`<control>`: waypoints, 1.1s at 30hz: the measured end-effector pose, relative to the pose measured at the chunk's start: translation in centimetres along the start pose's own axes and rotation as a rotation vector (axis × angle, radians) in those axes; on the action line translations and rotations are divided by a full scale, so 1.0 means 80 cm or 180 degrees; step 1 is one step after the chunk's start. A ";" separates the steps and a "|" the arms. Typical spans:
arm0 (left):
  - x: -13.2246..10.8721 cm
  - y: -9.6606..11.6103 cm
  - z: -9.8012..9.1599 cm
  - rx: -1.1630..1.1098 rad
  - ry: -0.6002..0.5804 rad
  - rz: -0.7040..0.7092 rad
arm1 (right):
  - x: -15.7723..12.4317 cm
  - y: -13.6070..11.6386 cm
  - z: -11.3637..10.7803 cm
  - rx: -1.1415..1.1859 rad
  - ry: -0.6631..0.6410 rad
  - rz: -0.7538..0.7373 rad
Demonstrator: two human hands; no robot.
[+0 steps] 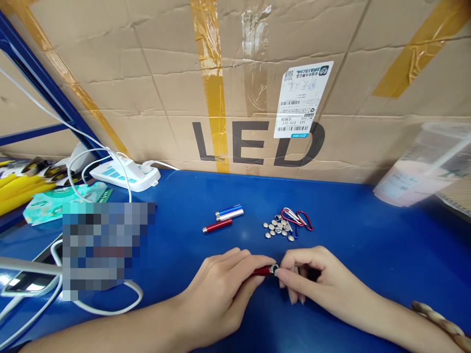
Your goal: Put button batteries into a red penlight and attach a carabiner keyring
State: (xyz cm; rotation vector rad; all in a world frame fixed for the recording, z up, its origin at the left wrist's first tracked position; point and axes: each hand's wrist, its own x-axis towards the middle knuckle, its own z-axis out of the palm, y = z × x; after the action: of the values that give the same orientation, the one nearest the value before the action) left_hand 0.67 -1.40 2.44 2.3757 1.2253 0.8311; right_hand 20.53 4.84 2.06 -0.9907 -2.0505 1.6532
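My left hand point(224, 289) is closed round a small red metal tube point(262, 270), a mini flashlight body, resting on the blue table point(368, 235). My right hand point(307, 272) pinches the tube's silver end cap point(274, 268) between thumb and forefinger. Just beyond my hands lie a red tube point(217, 226), a silver tube point(230, 215) and a blue tube point(228, 210). To their right sits a pile of several button cell batteries point(278, 229) with small red and blue carabiner clips point(298, 218).
A large cardboard box marked LED point(257, 73) walls off the back. A white power strip point(125, 174) with white cables lies at the left, with packets point(55, 201) and a blurred patch below it. A plastic cup with a straw point(423, 166) stands at the right.
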 end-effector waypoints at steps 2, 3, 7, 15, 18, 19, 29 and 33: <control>0.000 -0.002 0.001 -0.0043 -0.0008 -0.0019 | 0.002 0.001 -0.001 0.0295 0.0082 -0.0003; 0.000 -0.002 0.001 -0.0070 -0.0005 -0.0035 | 0.003 0.000 -0.002 0.0516 0.0150 -0.0001; -0.001 -0.004 0.004 -0.0167 0.0009 -0.0090 | 0.008 -0.005 -0.009 0.1716 0.0676 0.0106; -0.002 -0.009 0.009 -0.0156 0.0120 -0.0009 | 0.013 -0.008 -0.023 0.3092 0.1008 0.0283; -0.002 -0.009 0.009 -0.0137 0.0091 -0.0056 | 0.012 -0.009 -0.021 0.2958 0.1062 0.0307; -0.002 -0.009 0.009 -0.0132 0.0090 -0.0070 | 0.012 -0.010 -0.021 0.2914 0.1077 0.0294; 0.000 -0.009 0.009 -0.0141 0.0106 -0.0032 | 0.012 -0.008 -0.019 0.2696 0.1025 0.0219; 0.000 -0.009 0.010 -0.0162 0.0068 -0.0027 | 0.010 -0.007 -0.018 0.2591 0.0972 0.0231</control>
State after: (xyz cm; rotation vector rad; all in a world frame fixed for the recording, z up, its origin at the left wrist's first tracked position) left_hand 0.74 -1.02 1.40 2.3257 1.2070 0.8768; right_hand 20.67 6.40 2.83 -0.9273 -0.9921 1.9574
